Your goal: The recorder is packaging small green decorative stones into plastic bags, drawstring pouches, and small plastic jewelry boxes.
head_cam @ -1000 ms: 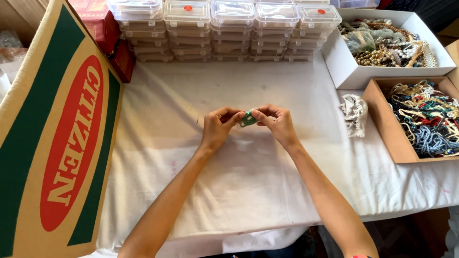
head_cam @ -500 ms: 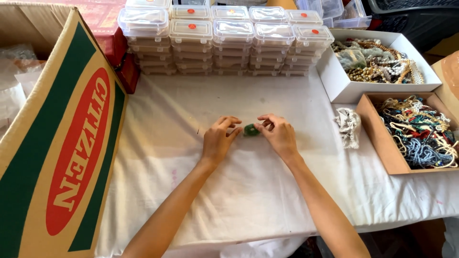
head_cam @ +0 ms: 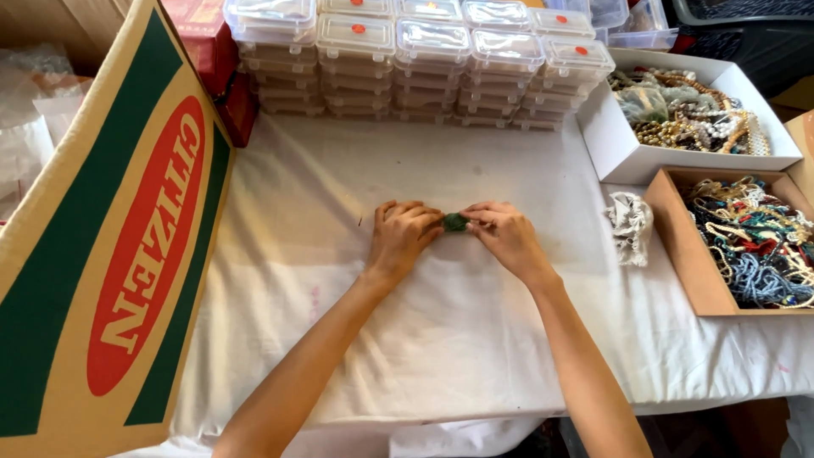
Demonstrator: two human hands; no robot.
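Two bare forearms come up from the bottom edge of the frame and meet at centre. Left hand [head_cam: 405, 233] and right hand [head_cam: 507, 236] rest on the white cloth [head_cam: 441, 339] that covers the counter, fingertips facing each other. Between them sits a small green bundle [head_cam: 455, 222], just above frame centre, lying on the cloth. Both hands pinch it: left grip closed on its left end, right grip closed on its right end, fingers curled over. What the bundle is made of, too small to tell.

Left side of the frame, near: big cardboard box [head_cam: 110, 254], tilted, green panel with a red oval, its flap reaching to the upper left. Clear plastic bags [head_cam: 34, 127] lie behind it at far left.

Right of the hands, on the cloth: small white knotted cord piece [head_cam: 631, 226], apart from the right hand, just beside the brown tray [head_cam: 678, 246] at the right edge. That tray holds a tangle of beaded strings, blue, red, green, cream. Further up, a white tray [head_cam: 610, 144] with more beaded strings in gold, brown and pale tones; the two trays touch or nearly so.

Far edge, top centre: stacks of clear plastic boxes [head_cam: 424, 59] in rows, several lids with a red dot. Red box [head_cam: 216, 59] at their left, behind the cardboard flap.
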